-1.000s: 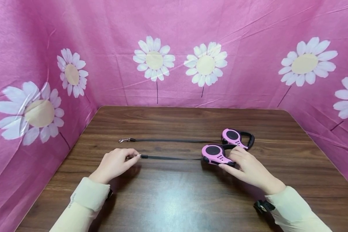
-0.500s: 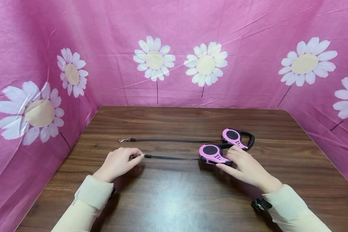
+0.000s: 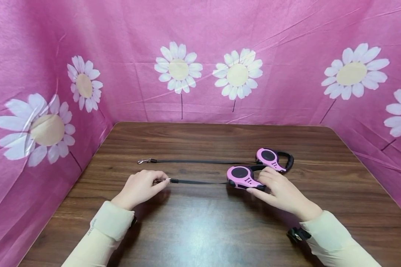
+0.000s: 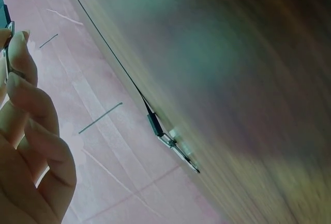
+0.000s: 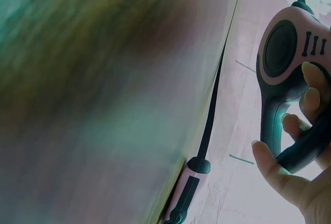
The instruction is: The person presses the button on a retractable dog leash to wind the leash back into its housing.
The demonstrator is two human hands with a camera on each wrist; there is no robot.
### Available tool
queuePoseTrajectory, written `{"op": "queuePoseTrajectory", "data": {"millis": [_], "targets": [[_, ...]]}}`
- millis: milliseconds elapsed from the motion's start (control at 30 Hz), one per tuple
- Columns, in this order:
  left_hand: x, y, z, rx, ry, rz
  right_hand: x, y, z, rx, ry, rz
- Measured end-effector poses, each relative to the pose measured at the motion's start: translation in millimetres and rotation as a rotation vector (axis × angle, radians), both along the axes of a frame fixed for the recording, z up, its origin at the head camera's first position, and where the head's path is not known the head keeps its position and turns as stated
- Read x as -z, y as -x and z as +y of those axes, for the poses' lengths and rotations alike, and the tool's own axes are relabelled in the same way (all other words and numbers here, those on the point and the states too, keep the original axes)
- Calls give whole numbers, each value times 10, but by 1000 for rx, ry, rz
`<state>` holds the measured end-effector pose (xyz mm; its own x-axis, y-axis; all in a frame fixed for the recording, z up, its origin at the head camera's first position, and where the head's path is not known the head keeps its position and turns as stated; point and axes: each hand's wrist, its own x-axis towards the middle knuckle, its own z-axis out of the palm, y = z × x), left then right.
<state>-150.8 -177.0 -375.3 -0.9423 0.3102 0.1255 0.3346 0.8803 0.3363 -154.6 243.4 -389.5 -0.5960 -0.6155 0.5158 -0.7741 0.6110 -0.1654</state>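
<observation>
My left hand pinches the metal snap clip of a retractable dog leash between thumb and fingers, hiding most of the clip. From there the black strap runs fairly straight across to the pink and black casing. My right hand grips that casing's black loop handle; fingers reach through the loop in the right wrist view. Behind it, a second matching leash lies on the table, its strap stretched out left to a silver clip that shows in the left wrist view.
The brown wood-grain table carries both leashes. A pink cloth with large daisies hangs round its back and sides. The second leash sits close behind the held casing. A black strap with a buckle is on the right wrist.
My left hand has shifted right with the clip, and my right hand slightly left with the casing. The strap between them is shorter. The second leash has stayed put.
</observation>
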Motion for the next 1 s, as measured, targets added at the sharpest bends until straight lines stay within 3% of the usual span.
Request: {"op": "queuePoseTrajectory", "data": {"millis": [1000], "targets": [[38,26,229,67,19,-13,5,44,-151,-27,-2,-8]]}}
